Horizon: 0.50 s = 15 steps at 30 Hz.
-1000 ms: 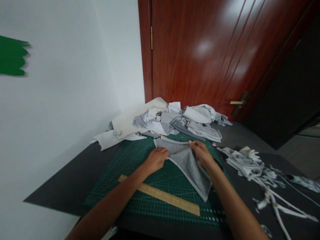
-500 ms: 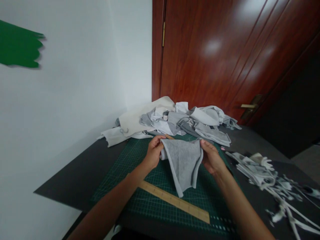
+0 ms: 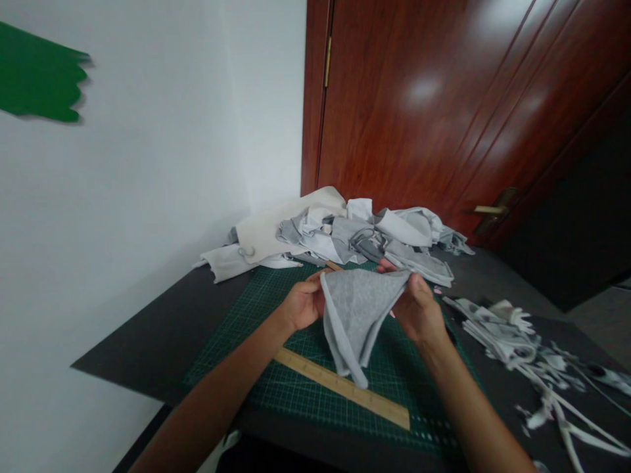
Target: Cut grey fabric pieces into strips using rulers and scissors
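Grey fabric piece (image 3: 357, 305), held above the green cutting mat (image 3: 296, 394), its upper edge pinched in the grip of left hand (image 3: 303, 305) and right hand (image 3: 419, 309); distortion could be caused by uneven pulling.

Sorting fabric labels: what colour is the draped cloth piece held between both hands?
Draped cloth piece: light grey; shows best in the head view.

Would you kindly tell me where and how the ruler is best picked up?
Probably take the ruler by its right end, from the near side, pinching the long edges: it lies flat on the mat, and that end is uncovered, while the cloth hangs near its middle.
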Available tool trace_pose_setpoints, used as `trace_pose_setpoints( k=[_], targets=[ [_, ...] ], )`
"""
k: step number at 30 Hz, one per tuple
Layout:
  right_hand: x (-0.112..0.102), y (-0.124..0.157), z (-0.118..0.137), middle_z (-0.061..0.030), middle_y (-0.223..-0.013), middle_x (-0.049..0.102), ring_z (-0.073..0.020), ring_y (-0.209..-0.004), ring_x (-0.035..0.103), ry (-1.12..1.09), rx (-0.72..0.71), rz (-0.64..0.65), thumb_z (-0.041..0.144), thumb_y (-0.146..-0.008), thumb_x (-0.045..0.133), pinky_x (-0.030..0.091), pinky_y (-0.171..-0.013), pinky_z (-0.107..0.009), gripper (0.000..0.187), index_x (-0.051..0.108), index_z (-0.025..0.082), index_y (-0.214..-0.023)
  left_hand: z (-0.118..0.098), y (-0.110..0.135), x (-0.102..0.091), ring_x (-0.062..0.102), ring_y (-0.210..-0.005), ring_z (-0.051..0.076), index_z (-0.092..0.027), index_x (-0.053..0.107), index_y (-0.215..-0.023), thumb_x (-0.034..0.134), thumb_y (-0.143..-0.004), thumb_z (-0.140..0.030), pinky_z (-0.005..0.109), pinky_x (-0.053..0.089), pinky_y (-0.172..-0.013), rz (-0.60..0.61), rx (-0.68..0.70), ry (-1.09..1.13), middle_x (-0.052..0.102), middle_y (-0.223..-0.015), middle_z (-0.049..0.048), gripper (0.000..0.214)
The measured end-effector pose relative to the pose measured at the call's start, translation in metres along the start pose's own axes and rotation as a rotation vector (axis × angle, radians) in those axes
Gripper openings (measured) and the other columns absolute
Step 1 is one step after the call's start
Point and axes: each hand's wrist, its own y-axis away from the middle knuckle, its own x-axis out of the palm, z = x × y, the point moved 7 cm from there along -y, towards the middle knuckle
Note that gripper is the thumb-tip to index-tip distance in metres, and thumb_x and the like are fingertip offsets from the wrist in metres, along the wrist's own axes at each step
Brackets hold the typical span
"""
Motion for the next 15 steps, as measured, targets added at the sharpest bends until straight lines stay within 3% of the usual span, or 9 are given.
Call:
trace_pose_setpoints(
  k=[3,7,11,13,15],
  targets=[
    [-0.011,-0.005,-0.016,-0.0025,-0.094,0.078,-0.0242,-0.084,0.07,0.024,0.084,-0.056,0.057,-0.078,0.08,0.056,-0.078,-0.038,0.034,0.074,0.027,-0.095,0.006,-0.01,-0.018,0.064,-0.07,0.014,-0.016,0.066,-0.084,0.078,-0.07,-0.015,0.027,0.05,-0.072,-0.136,0.024,-0.097,0.067,-0.079,0.0009,0.019],
    [-0.035,-0.016,-0.056,-0.0018,-0.084,0.077,-0.0235,-0.077,0.069,0.308,0.136,-0.041,0.048,-0.068,0.086,0.056,-0.076,-0.038,0.039,0.073,0.024,-0.096,0.02,-0.022,-0.049,0.058,-0.061,0.01,-0.016,0.06,-0.077,0.083,-0.071,-0.021,0.022,0.048,-0.064,-0.31,0.004,-0.264,0.06,-0.068,-0.0031,0.024],
    [-0.057,-0.024,-0.082,-0.0087,-0.106,0.077,-0.0308,-0.098,0.069,0.654,-0.021,-0.054,0.049,-0.069,0.078,0.054,-0.092,-0.049,0.048,0.073,0.022,-0.108,0.031,-0.031,-0.07,0.067,-0.068,0.019,-0.017,0.058,-0.085,0.082,-0.078,-0.049,0.032,0.055,-0.066,-0.357,-0.115,-0.345,0.067,-0.076,0.0048,0.04],
    [-0.06,-0.024,-0.091,-0.0128,-0.127,0.071,-0.0336,-0.116,0.066,0.708,-0.068,-0.039,0.051,-0.073,0.074,0.049,-0.104,-0.054,0.061,0.067,0.022,-0.126,0.036,-0.033,-0.072,0.071,-0.075,0.026,-0.015,0.06,-0.1,0.075,-0.079,-0.064,0.04,0.058,-0.068,-0.333,-0.173,-0.431,0.071,-0.085,0.0122,0.055],
    [-0.055,-0.022,-0.096,-0.014,-0.149,0.058,-0.0339,-0.137,0.054,0.724,-0.088,0.04,0.049,-0.075,0.073,0.039,-0.116,-0.054,0.077,0.055,0.022,-0.145,0.039,-0.034,-0.07,0.072,-0.082,0.028,-0.015,0.055,-0.124,0.077,-0.078,-0.063,0.044,0.059,-0.073,-0.331,-0.164,-0.556,0.071,-0.093,0.0123,0.07]
  ],
)
